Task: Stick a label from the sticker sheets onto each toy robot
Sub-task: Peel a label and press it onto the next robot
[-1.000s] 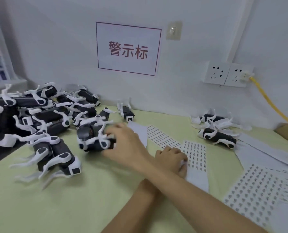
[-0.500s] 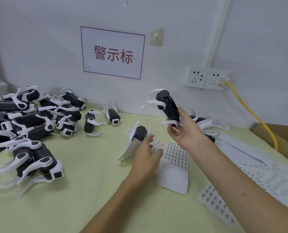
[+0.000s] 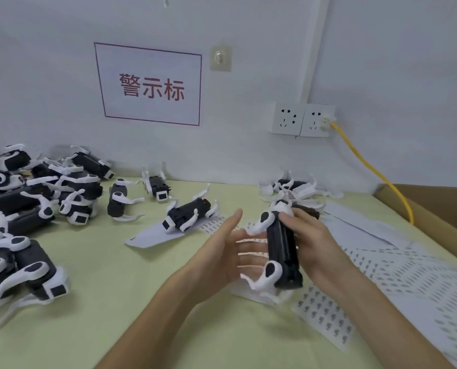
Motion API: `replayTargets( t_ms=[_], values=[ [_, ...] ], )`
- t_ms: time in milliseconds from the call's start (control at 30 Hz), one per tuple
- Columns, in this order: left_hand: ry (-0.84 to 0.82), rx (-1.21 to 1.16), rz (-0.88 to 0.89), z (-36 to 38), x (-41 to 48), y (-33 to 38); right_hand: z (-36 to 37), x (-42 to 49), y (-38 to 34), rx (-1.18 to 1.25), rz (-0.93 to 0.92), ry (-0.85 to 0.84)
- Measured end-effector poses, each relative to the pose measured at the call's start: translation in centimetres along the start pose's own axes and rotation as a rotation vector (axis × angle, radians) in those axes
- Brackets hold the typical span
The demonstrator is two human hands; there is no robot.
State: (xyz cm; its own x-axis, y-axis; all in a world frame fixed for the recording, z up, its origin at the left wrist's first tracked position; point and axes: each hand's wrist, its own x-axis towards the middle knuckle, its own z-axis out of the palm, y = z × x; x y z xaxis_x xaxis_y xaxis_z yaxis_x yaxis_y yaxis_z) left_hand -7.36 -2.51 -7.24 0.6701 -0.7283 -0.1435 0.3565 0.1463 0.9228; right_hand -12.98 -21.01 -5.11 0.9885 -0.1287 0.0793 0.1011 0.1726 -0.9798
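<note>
Nearest to you, your right hand (image 3: 311, 249) is closed around a toy robot (image 3: 282, 251), holding its black body upright above the table (image 3: 115, 302), with the white legs pointing to the left. Your left hand (image 3: 222, 259) is open, fingers spread, just beside those legs and not touching the body. I cannot tell if a label sits on a fingertip; nothing shows there.

Under and to the right of your hands I count about three sticker sheets (image 3: 408, 283), overlapping, so the number is not sure.

The risk I see: the thin legs can catch your open fingers when you bring the hand in, and the toy may turn in your grip. Also, a label pressed while the toy is in the air can go on crooked, because nothing supports the body from behind.

A little farther, one robot on the paper (image 3: 188, 214) lies across a loose backing strip (image 3: 155, 233); it weighs the strip down, so pulling the strip could drag the toy. Behind it two single robots (image 3: 119, 199) lie apart. At the left is a pile of unsorted robots (image 3: 30, 198), roughly ten. At the far right, a small finished group (image 3: 294, 186) holds two or three; they tangle too much to count.
</note>
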Motion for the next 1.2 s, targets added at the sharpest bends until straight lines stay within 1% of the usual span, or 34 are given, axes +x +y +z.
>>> replayTargets(
  t_ms=[67,167,233,300,367,433,500,600,700,767,867,900,967,1067,1133,1200],
  values=[
    [-0.076,0.058,-0.028,0.6,-0.1,-0.4,0.2,-0.5,0.4,0.000,-0.023,-0.035],
    [-0.098,0.044,0.002,0.6,-0.1,-1.1,0.8,-1.1,0.5,0.016,-0.063,-0.019],
    [-0.063,0.022,0.039,0.9,-0.1,-1.3,1.0,-1.2,0.6,0.020,-0.100,0.062],
    [0.008,0.004,0.114,1.5,0.0,-1.6,1.1,-1.3,0.7,0.005,-0.148,0.141],
    [0.063,-0.028,0.180,2.0,0.1,-1.8,1.1,-1.5,0.7,-0.022,-0.185,0.131],
    [0.069,-0.033,0.233,2.3,-0.1,-1.9,1.2,-1.9,0.6,-0.082,-0.209,0.061],
    [0.085,0.007,0.284,2.5,-0.5,-1.7,1.3,-2.2,0.7,-0.139,-0.222,0.027],
    [0.127,0.062,0.286,2.2,-0.3,-2.1,1.3,-2.4,0.8,-0.223,-0.279,0.069],
    [0.091,0.103,0.266,1.5,0.2,-2.6,1.3,-2.4,0.8,-0.251,-0.312,0.112],
    [0.041,0.063,0.251,1.4,0.5,-2.5,1.2,-2.4,0.8,-0.201,-0.281,0.098],
    [-0.015,-0.122,0.237,2.1,0.8,-2.1,1.1,-2.3,0.8,-0.174,-0.261,0.050],
    [-0.024,-0.152,0.241,2.2,0.9,-2.1,1.0,-2.3,0.8,-0.167,-0.261,0.034],
    [-0.001,-0.127,0.255,2.1,0.8,-2.1,1.0,-2.3,0.9,-0.144,-0.250,0.052],
    [0.032,0.036,0.251,1.8,0.2,-2.0,1.1,-2.1,1.1,-0.088,-0.197,0.128],
    [0.027,0.145,0.242,2.0,-0.1,-1.8,1.0,-2.1,1.1,-0.055,-0.183,0.147],
    [0.030,0.199,0.218,2.6,-0.3,-1.7,0.9,-2.2,0.9,-0.044,-0.179,0.143]
  ],
)
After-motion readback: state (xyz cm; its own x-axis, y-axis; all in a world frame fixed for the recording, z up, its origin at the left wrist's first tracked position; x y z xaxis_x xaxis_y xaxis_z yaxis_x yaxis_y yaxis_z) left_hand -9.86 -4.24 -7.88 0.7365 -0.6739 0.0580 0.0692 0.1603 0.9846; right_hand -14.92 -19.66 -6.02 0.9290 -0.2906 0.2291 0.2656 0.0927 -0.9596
